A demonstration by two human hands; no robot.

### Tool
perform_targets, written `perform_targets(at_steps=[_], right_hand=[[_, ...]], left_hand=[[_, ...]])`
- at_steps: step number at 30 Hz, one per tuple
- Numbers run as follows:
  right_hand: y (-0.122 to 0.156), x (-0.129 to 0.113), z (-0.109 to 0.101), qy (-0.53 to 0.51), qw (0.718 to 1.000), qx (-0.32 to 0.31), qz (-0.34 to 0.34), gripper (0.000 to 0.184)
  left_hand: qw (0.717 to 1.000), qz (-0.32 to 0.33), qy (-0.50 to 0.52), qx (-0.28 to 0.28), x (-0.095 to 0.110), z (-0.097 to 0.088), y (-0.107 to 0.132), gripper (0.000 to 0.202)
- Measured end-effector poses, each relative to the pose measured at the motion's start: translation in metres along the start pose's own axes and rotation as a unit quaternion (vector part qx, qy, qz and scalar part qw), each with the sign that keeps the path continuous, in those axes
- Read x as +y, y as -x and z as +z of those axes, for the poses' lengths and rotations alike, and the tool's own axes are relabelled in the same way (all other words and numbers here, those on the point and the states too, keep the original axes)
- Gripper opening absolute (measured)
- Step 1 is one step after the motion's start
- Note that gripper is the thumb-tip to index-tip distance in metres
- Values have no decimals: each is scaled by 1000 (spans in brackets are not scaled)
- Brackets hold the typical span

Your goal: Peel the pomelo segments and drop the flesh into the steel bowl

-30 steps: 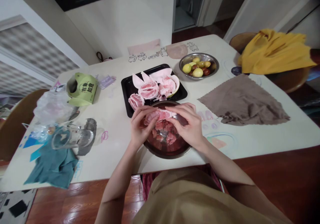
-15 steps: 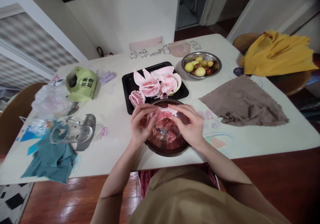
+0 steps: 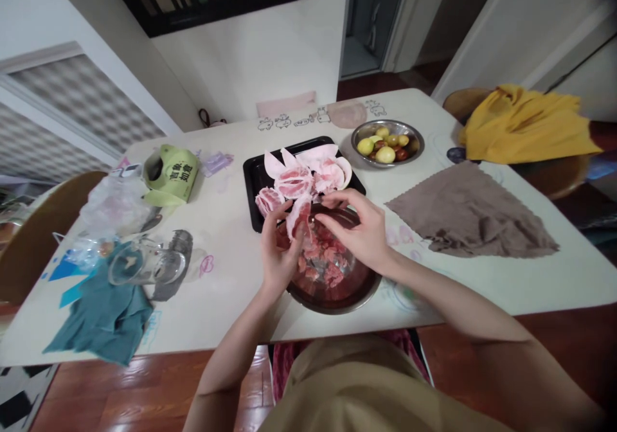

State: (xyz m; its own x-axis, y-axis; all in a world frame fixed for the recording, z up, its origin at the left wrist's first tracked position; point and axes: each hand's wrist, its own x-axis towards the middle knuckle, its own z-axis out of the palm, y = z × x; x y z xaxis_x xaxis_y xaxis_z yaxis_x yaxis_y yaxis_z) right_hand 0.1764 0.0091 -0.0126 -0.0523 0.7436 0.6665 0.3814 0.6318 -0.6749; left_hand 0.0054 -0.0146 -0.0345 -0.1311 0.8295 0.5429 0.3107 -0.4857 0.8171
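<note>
My left hand (image 3: 282, 249) grips a pink pomelo segment (image 3: 299, 215), held upright with its pale membrane showing, above a steel bowl (image 3: 337, 305). Just right of the segment is my right hand (image 3: 359, 229), its thumb and fingers curved with a gap between them and nothing visible in it. Peeled pink pomelo pieces (image 3: 332, 271) lie in the bowl under both hands. Behind the bowl, a black tray (image 3: 255, 171) carries a large opened pomelo (image 3: 293, 181), a smaller chunk (image 3: 268, 200) and pieces of thick rind (image 3: 318, 154).
A steel bowl of green and brown fruit (image 3: 385, 154) stands at the back right, near a brown cloth (image 3: 472, 213). On the left are a glass jug (image 3: 149, 266), a teal cloth (image 3: 103, 316), a green bag (image 3: 176, 175) and clear plastic (image 3: 113, 204).
The pomelo segment, formerly spread between both hands, is now upright in my left hand. My right hand has come away from it slightly. The camera view has tilted up a little.
</note>
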Motion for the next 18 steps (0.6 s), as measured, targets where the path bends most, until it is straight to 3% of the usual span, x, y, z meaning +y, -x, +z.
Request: perform_targets(at_steps=[2,5,9,18], right_hand=[[-5,-2,3,42,998,-21,-43,8],[-9,-3,10,89,993,-18,-80,9],[-11,-3,15,130,987,2,-96,9],[-12,-3,20,200,967,6,-156,10]], left_hand=[[1000,2,2,23,2,3,1,38],[999,24,6,41,3,6,2,38],[999,21,-4,35,-1,7,6,35],[999,-7,3,33,-9,7,13,50]])
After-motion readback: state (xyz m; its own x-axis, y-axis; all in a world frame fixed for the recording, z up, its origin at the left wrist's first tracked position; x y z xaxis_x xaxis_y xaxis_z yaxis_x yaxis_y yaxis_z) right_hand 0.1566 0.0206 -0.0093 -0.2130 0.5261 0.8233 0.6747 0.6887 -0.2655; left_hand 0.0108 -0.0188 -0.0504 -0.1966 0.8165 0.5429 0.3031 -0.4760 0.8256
